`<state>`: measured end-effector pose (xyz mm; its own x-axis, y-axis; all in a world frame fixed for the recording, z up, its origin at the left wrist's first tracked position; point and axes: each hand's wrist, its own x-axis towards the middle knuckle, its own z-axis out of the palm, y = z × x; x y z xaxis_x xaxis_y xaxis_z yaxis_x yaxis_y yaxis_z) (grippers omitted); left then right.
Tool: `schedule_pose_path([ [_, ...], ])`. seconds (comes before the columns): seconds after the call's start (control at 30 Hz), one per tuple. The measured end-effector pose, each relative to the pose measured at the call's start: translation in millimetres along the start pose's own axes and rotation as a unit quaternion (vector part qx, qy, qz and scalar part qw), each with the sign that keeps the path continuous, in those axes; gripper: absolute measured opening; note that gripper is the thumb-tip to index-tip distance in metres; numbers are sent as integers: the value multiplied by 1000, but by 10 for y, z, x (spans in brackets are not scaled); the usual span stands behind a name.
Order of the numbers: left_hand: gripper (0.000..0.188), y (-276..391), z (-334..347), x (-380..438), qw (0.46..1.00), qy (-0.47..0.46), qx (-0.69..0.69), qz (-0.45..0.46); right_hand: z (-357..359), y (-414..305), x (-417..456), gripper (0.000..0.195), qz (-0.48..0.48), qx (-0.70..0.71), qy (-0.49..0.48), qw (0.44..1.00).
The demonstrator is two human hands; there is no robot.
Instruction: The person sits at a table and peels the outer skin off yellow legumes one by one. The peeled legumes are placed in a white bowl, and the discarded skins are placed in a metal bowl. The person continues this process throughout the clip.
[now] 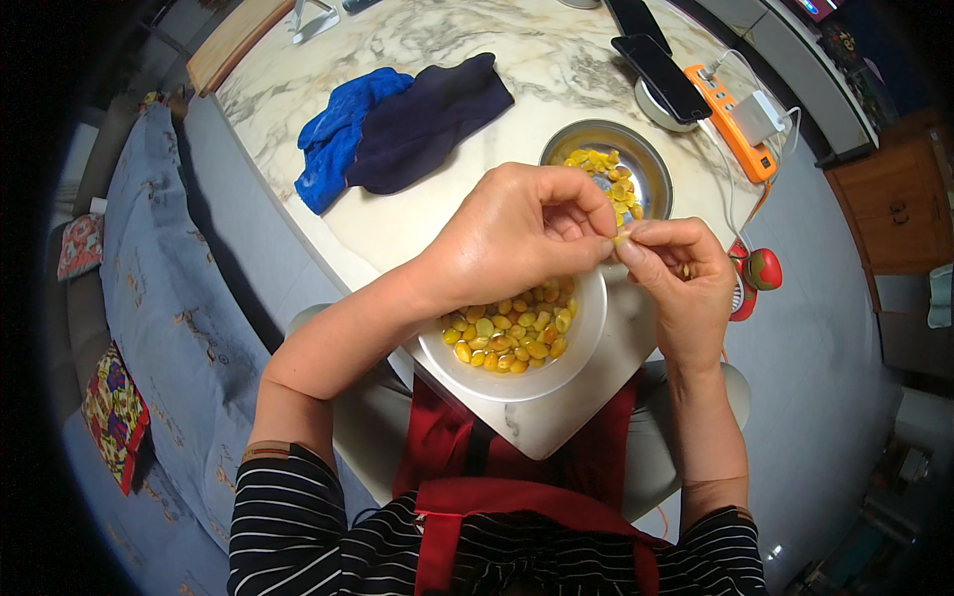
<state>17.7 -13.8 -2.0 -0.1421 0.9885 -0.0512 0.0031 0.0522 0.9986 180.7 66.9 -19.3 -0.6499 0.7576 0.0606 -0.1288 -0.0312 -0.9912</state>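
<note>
My left hand [522,223] and my right hand [686,272] meet fingertip to fingertip over the table. A small yellow seed [618,240] is pinched between them, mostly hidden by the fingers. Below my left hand stands a white bowl [592,335], partly covered by that hand. Many whole yellow seeds [514,339] lie wet inside it. Just beyond my fingertips is a stainless steel bowl [663,167] containing yellow seed pieces [622,190]; my left hand hides its near left part.
A blue and dark cloth item [432,123] lies on the marble-patterned table [298,74]. Smartphones [659,74], a round white object [659,104] and an orange power strip [734,127] with a charger and cables sit at the right edge. A cloth-covered sofa [171,298] stands left.
</note>
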Motion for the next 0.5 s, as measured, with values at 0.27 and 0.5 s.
schedule_pose_path([
  [0.27,5,-6,40,-18,961,61,214,167,1,-49,27,17,60,79,-13,995],
  [0.5,6,-25,59,-12,961,66,195,183,-45,-33,43,16,74,122,-24,990],
])
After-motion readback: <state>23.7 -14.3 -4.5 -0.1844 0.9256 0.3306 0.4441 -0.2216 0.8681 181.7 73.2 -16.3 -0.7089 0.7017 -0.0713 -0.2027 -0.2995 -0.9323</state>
